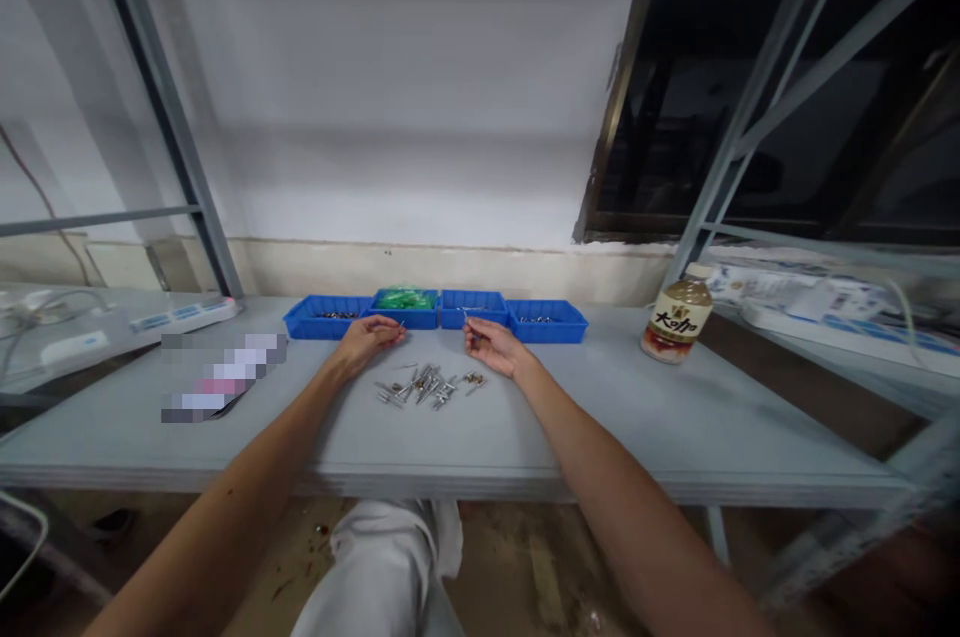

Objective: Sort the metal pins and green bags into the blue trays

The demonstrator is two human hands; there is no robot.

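Note:
My left hand (369, 341) is closed in a pinch in front of the green-filled bin, with the tip of a small metal piece (402, 324) showing at its fingertips. Level with it, my right hand (493, 345) pinches a thin metal pin (465, 316) between thumb and forefinger. Between and below the hands lies a loose pile of slim silvery metal parts (426, 385) on the table. A few brassy bits (474, 378) sit at the pile's right end. The exact kind of these parts is too small to make out.
Behind my hands stands a row of blue bins: one with dark metal bits (300, 319), one with green pieces (405, 301), one with thin metal parts (472, 319), one with small parts (562, 329). A bottle (675, 317) stands right; a blurred phone-like object (225, 379) and power strip (187, 317) lie left.

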